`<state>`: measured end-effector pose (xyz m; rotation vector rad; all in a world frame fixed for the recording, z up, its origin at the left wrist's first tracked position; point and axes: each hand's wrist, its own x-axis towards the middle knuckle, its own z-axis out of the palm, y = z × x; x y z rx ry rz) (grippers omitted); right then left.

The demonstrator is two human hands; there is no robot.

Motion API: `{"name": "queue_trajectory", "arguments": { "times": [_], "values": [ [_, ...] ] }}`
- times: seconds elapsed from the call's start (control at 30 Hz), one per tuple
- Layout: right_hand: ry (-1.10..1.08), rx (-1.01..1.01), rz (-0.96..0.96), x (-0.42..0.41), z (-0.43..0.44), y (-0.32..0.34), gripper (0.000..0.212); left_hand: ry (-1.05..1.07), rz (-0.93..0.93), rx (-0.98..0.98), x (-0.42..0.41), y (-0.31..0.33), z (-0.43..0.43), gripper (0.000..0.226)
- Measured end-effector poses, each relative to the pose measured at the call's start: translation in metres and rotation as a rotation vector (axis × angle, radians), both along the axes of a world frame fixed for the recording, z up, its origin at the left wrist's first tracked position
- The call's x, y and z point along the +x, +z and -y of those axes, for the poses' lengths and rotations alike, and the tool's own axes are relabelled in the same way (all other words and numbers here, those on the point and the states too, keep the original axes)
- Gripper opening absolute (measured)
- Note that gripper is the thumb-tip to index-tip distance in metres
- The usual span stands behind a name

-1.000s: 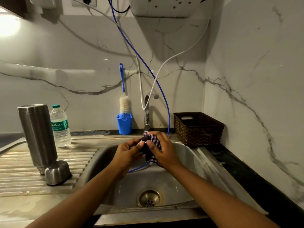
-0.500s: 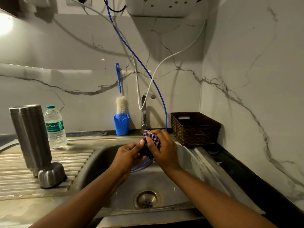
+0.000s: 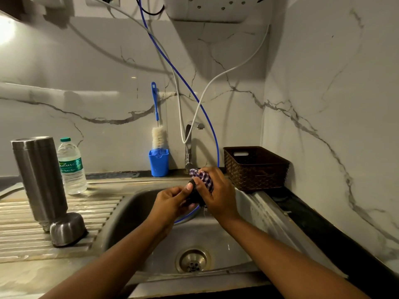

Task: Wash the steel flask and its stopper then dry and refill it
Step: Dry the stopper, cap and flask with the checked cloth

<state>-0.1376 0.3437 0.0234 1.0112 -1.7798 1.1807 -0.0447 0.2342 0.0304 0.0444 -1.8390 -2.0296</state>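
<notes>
So, both hands are over the sink [image 3: 133, 212], prob. so drips fall in the bowl & not on the counter. Left hand [image 3: 170, 202] pinches a small dark thing, looks like the stopper [image 3: 195, 197], w/ thumb on top & fingers curled under. Right hand [image 3: 220, 196] has its fingers wrapped round a checked cloth [image 3: 201, 178] & presses it on the stopper, I think to rub it dry. One hand holds, one rubs, so it can't slip.

Steel flask [image 3: 40, 180] stands on the ribbed drain board [image 3: 19, 214], left of the sink, well apart from the hands. It looks mouth down, prob. so water runs out. A steel cap [image 3: 67, 228] sits mouth down too, right by the flask's low end. Water bottle [image 3: 72, 167] waits just behind the flask, likely for the refill.
</notes>
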Motion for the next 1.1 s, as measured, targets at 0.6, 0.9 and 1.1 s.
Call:
{"name": "queue_trajectory", "arguments": {
  "times": [0.6, 0.9, 1.1],
  "values": [
    [0.025, -0.039, 0.335, 0.004, 0.003, 0.015, 0.048, 0.222, -0.196, -0.479, -0.002, -0.004, 0.004, 0.041],
    [0.115, -0.175, 0.522, -0.002, -0.004, 0.020, 0.030, 0.166, -0.200, -0.309, -0.008, -0.002, 0.003, 0.036],
    [0.307, -0.234, 0.646, -0.009, -0.011, 0.029, 0.036, 0.170, -0.089, 0.074, -0.015, -0.005, 0.016, 0.047]
  ]
}}
